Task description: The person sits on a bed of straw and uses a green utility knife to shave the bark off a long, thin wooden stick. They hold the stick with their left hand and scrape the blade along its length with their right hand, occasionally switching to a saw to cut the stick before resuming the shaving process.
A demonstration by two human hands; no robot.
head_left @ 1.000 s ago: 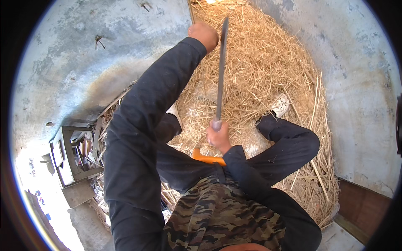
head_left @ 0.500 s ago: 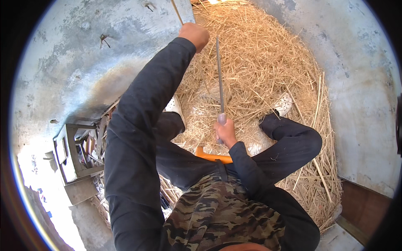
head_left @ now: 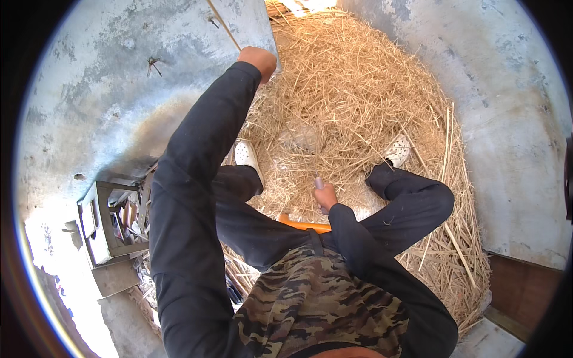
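Observation:
My left hand (head_left: 258,61) is raised far ahead at the end of a stretched arm. Its fingers are closed round a thin tan stick (head_left: 224,25), which slants up and left past the wall. Low between my knees, my right hand (head_left: 326,195) grips the greyish handle of a long, thin-bladed knife (head_left: 319,182). The blade points away from me over the straw and is so smeared that its outline hardly shows. Hand and knife are apart from the stick.
Loose straw (head_left: 358,77) covers the floor between grey walls (head_left: 501,119). White clogs (head_left: 246,154) are on my feet. An orange plastic seat edge (head_left: 305,226) shows between my thighs. At left stands a worn wooden frame (head_left: 110,246) beside scattered debris.
My left hand has moved left and slightly nearer, and its stick leans further left. The right hand has come slightly nearer me; the knife blade, clear before, is now blurred.

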